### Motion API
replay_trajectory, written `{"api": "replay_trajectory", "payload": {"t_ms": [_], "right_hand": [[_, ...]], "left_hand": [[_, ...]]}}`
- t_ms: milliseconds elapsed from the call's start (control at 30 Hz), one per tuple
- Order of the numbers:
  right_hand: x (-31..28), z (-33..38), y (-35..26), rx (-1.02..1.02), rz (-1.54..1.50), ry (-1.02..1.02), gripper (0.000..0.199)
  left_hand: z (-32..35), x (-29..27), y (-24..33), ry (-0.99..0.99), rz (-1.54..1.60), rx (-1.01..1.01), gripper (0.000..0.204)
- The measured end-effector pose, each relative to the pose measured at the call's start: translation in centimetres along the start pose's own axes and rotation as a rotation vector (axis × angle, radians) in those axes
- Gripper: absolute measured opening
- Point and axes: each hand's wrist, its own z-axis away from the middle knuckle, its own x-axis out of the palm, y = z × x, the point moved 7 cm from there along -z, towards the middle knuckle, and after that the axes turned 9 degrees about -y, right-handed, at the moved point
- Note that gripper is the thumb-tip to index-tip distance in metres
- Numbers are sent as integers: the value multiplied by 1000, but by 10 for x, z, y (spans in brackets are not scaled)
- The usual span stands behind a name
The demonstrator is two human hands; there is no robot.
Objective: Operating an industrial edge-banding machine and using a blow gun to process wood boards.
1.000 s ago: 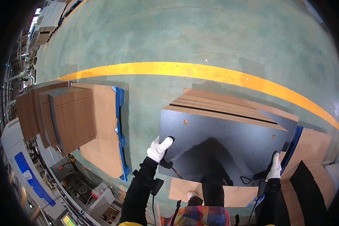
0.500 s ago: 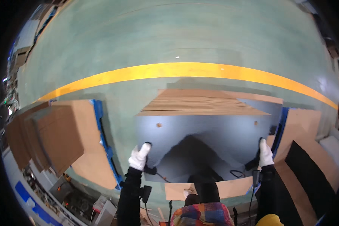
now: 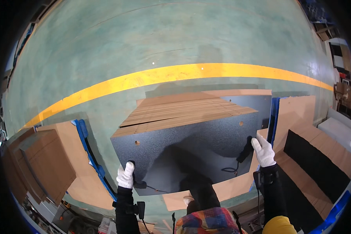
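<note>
A dark grey glossy panel [image 3: 160, 152] with two small round holes faces me at the front of an upright stack of boards [image 3: 183, 111]. My left hand [image 3: 125, 175], in a white knit glove, is closed on the panel's left edge, low down. At the right edge my right hand [image 3: 263, 151], gloved alike, is closed on the side of the panel, its fingers partly hidden. Along the stack's top, a dark gap shows at the left behind the front boards. The panel sits slightly skewed, its left end nearer me.
Brown boards [image 3: 48, 163] lean at the left beside a blue-edged cardboard sheet [image 3: 87, 177]. On the right stand a cardboard-faced stack [image 3: 294, 117] and black strips [image 3: 316, 167]. A yellow line [image 3: 191, 71] crosses the green floor beyond. Cardboard [image 3: 226, 191] lies beneath the panel.
The panel has turned, its left end coming toward me and its right end going away. Both hands moved with it. A gap has opened at the stack's left, and the view has shifted.
</note>
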Motion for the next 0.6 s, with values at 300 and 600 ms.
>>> {"api": "replay_trajectory", "payload": {"t_ms": [300, 600], "right_hand": [[22, -5, 2, 225, 0, -53, 57], [26, -1, 12, 153, -81, -15, 54]], "left_hand": [[-3, -1, -5, 13, -41, -23, 88], [2, 1, 9, 47, -8, 26, 90]]}}
